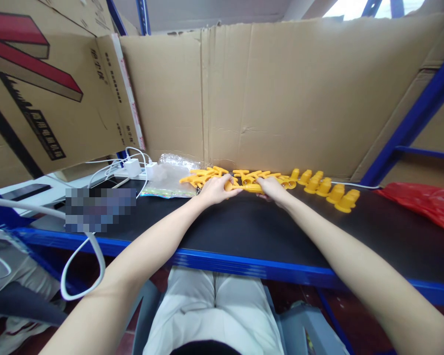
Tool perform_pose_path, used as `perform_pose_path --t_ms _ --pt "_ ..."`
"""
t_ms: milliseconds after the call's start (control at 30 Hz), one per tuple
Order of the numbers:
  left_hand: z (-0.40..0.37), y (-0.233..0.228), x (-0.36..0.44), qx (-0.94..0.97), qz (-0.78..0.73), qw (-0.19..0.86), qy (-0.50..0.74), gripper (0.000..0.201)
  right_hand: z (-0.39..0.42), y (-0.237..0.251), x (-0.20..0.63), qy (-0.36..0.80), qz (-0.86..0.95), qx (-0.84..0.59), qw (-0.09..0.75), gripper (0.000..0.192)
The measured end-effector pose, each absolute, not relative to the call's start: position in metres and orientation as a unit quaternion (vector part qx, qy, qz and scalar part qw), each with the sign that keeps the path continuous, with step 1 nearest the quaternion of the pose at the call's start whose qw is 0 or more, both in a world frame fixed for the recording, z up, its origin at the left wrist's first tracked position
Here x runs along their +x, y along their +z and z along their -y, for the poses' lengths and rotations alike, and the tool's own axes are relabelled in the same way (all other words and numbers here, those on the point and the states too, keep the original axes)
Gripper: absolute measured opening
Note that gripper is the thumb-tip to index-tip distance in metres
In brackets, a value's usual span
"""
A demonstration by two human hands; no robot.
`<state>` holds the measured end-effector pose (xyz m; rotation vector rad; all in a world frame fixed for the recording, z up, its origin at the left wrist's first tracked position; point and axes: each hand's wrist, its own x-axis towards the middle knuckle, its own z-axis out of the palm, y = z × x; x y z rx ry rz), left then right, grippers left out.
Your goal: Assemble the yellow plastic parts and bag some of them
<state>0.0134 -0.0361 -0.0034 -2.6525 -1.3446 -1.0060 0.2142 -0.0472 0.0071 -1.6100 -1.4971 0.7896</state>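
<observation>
Both hands are at the middle of the black shelf top (237, 231), close above its surface. A yellow plastic piece (250, 188) spans the gap between them. My left hand (218, 190) is closed around its left end, thumb pointing right. My right hand (273, 190) grips the other end from the right, with its fingertips partly hidden underneath. Just behind the hands lies a pile of yellow branched plastic parts (210, 173). More yellow parts with round openings (261, 176) lie behind the right hand. Several yellow stepped cone-shaped pieces (323, 186) stand in rows to the right.
Clear plastic bags (166, 177) lie left of the pile. White cables and chargers (132, 167) crowd the left side, beside a blurred-out object (100, 209). A red plastic bag (422, 203) rests at far right. Cardboard (281, 98) walls the back; a blue rail (244, 264) edges the front.
</observation>
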Motion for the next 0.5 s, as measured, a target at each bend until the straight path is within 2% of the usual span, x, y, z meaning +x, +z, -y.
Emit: perform_pose_path --t_ms 500 --pt "0.0379 -0.0044 0.016 -0.854 0.406 0.075 -0.316 0.046 0.0489 0.0124 0.2198 0.44 0.555 -0.633 0.312 0.038"
